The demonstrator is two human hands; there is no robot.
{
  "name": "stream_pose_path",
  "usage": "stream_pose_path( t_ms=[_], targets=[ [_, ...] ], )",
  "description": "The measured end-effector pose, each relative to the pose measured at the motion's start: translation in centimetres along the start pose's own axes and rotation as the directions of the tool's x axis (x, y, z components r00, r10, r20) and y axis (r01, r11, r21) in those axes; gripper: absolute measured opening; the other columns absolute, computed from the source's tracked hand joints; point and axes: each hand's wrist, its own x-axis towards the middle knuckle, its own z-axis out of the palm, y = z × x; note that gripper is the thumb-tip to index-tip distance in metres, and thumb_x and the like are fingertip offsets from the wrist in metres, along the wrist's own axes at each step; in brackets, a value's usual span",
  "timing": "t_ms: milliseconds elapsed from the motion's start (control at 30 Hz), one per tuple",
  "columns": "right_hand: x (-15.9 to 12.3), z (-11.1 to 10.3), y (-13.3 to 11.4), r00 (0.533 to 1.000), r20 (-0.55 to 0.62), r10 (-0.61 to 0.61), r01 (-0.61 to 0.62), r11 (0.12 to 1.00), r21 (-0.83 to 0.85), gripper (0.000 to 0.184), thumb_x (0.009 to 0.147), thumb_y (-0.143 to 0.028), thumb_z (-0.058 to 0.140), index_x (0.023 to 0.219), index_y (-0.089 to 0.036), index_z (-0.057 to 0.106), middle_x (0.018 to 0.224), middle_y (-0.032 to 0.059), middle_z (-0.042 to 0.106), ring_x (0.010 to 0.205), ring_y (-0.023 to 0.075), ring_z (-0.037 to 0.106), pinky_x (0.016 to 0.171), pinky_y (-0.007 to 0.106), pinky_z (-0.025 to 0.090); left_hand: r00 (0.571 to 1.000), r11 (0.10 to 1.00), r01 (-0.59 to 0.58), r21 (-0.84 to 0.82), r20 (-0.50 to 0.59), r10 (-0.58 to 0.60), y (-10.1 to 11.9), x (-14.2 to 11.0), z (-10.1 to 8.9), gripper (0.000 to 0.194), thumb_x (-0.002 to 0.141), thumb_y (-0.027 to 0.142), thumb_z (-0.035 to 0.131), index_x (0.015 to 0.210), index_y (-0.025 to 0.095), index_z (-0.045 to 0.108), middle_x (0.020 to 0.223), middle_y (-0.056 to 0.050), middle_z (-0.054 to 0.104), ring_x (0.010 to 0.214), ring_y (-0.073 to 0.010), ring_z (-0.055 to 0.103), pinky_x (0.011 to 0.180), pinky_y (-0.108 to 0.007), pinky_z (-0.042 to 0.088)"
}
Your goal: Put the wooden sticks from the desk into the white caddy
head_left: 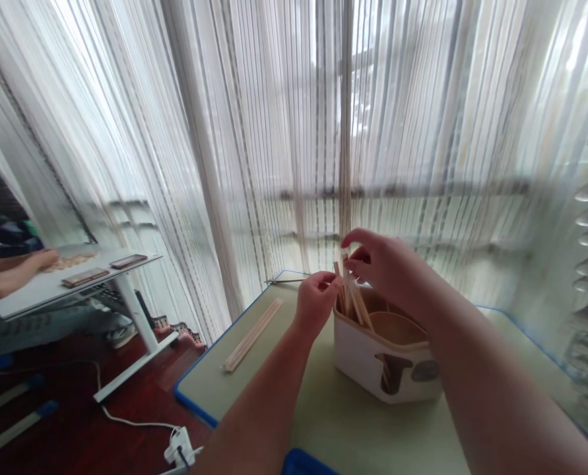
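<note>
A white holder (pixel 358 363) with tan inner compartments stands on the pale green table (pixel 318 422). Several wooden chopsticks (pixel 363 311) lean in its left compartment, some with what looks like clear wrapping. At the holder's left rim, my left hand (pixel 314 300) is closed, its thumb and fingers pinching a chopstick. My right hand (pixel 380 258) reaches over the holder, fingers bent around the upper ends of the chopsticks and the clear wrapping. Its exact grip is partly hidden. Left of my left hand, a wrapped pair of chopsticks (pixel 253 335) lies flat on the table.
Sheer curtains (pixel 274 132) hang behind the table. At the left, another person's hand (pixel 46 258) rests by small light pieces on a white table (pixel 31 290). A white power strip (pixel 181 446) lies on the floor. A blue object (pixel 307 463) shows at the bottom edge.
</note>
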Motion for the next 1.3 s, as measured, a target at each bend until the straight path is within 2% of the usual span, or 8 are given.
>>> stream_pose_path(
  t_ms=[133,333,567,800,900,1033,1167,1300],
  targets=[
    [0.1,0.5,0.6,0.999,0.043,-0.026,0.026,1.000,0.009,0.012,0.074,-0.021,0.053,0.084,-0.021,0.061,0.065,-0.0007,0.065,0.055,0.0113,0.058,0.053,0.022,0.041,1.000,0.999,-0.017,0.037,-0.012,0.018,-0.2,-0.3,-0.1,0.028,0.073,0.040,0.056,0.076,0.013,0.063,0.064,-0.002,0.061,0.056,-0.0104,0.052,0.052,-0.021,0.040],
    [0.2,0.9,0.8,0.994,0.108,-0.010,0.010,1.000,0.002,0.018,0.076,-0.023,0.052,0.084,-0.022,0.068,0.070,0.0026,0.067,0.060,0.0133,0.059,0.055,0.023,0.044,0.999,0.998,-0.052,0.023,-0.009,0.052,-0.3,-0.6,-0.3,0.031,0.075,0.043,0.054,0.074,0.013,0.063,0.065,-0.002,0.060,0.060,-0.0120,0.053,0.055,-0.023,0.041],
    [0.5,1.3,1.8,0.982,0.183,0.052,-0.078,0.988,0.135,0.028,0.075,-0.016,0.048,0.092,-0.024,0.069,0.080,0.0023,0.069,0.060,0.0123,0.060,0.052,0.022,0.046,0.973,0.987,-0.151,0.052,-0.166,0.158,0.7,-1.0,-0.8,0.033,0.081,0.043,0.046,0.079,0.015,0.062,0.075,-0.004,0.060,0.069,-0.0117,0.053,0.063,-0.023,0.042],
    [0.3,1.2,1.6,0.955,0.283,0.093,-0.163,0.959,0.233,0.038,0.071,-0.007,0.046,0.098,-0.024,0.066,0.087,0.0026,0.069,0.054,0.0110,0.059,0.043,0.020,0.045,0.977,0.980,-0.197,0.015,-0.082,0.197,1.0,-1.2,-0.6,0.028,0.076,0.040,0.056,0.088,0.016,0.064,0.084,-0.006,0.060,0.068,-0.0105,0.054,0.057,-0.021,0.042],
    [0.4,1.1,1.4,0.961,0.258,0.097,-0.168,0.948,0.269,0.031,0.075,-0.011,0.047,0.095,-0.022,0.067,0.088,0.0048,0.069,0.060,0.0133,0.061,0.046,0.022,0.048,0.979,0.981,-0.193,0.013,-0.063,0.193,1.1,-1.3,-0.5,0.026,0.077,0.040,0.055,0.081,0.016,0.064,0.077,-0.004,0.059,0.067,-0.0105,0.053,0.059,-0.022,0.042],
    [0.4,0.7,1.3,0.979,0.195,0.059,-0.109,0.961,0.254,0.024,0.078,-0.018,0.048,0.092,-0.020,0.067,0.085,0.0063,0.069,0.066,0.0160,0.062,0.054,0.026,0.051,0.969,0.979,-0.200,0.037,-0.141,0.203,1.4,-1.3,-0.5,0.025,0.076,0.039,0.055,0.073,0.015,0.063,0.071,-0.002,0.058,0.066,-0.0103,0.052,0.060,-0.022,0.042],
    [-0.2,-0.6,0.6,1.000,0.018,-0.012,0.010,0.991,0.132,0.023,0.079,-0.022,0.048,0.092,-0.024,0.067,0.090,0.0051,0.068,0.075,0.0185,0.063,0.065,0.031,0.052,0.977,0.990,-0.134,0.044,-0.159,0.139,1.3,-1.2,-0.4,0.025,0.073,0.040,0.058,0.076,0.015,0.063,0.069,-0.002,0.058,0.060,-0.0092,0.050,0.055,-0.022,0.041],
    [-1.3,-2.1,-0.7,0.995,-0.100,-0.018,0.023,0.999,0.049,0.021,0.079,-0.029,0.050,0.089,-0.025,0.067,0.078,0.0048,0.067,0.071,0.0207,0.063,0.062,0.033,0.051,0.991,0.997,-0.072,0.016,-0.113,0.074,0.7,-1.3,-0.2,0.028,0.068,0.039,0.063,0.081,0.015,0.063,0.070,-0.002,0.059,0.056,-0.0081,0.049,0.052,-0.021,0.041]
  ],
)
